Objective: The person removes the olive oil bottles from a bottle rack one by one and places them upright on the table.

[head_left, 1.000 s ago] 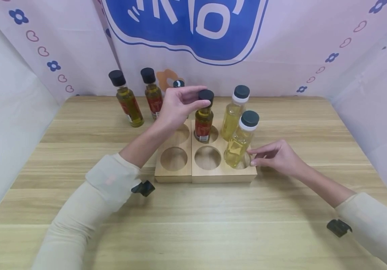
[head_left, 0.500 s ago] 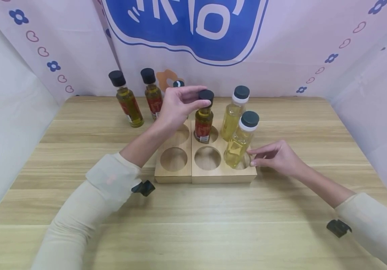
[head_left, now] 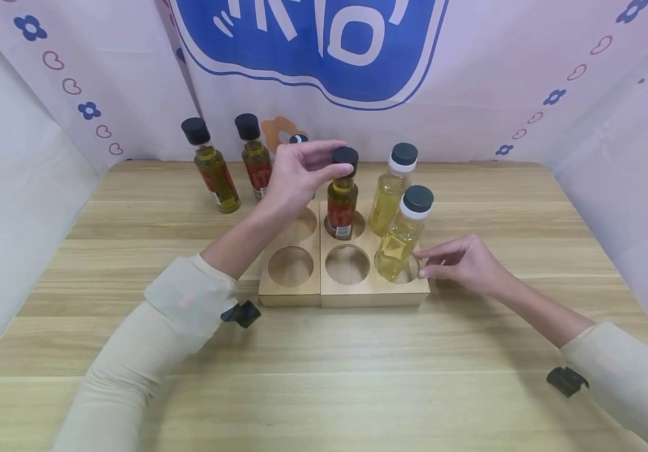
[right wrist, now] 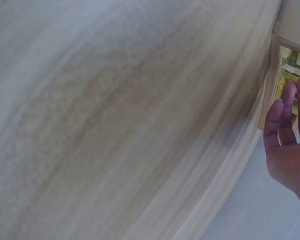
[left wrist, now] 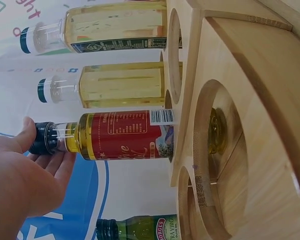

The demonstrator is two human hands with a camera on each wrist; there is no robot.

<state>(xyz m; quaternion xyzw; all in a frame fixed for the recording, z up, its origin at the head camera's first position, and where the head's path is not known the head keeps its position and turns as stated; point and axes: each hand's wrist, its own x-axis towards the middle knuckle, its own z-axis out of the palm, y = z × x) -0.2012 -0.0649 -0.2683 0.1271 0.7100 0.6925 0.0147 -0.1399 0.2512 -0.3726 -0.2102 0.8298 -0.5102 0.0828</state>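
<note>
1. The left grip pinches, between thumb and fingers, the black cap of a slim glass bottle of golden oil with a red label; below this grip, the bottle's lower end is in a rear socket of a pale wooden holder.
2. The right grip is relaxed, fingertips at the holder's right edge; it clasps no bottle.
3. Between the grips, in the holder: two clear bottles of pale-yellow oil with dark green caps.
4. Left of the left grip, on the wood-grain tabletop: two more red-labelled bottles.
5. Over the last second, barely any change; work seems paused, the bottle socketed yet not let go.
</note>
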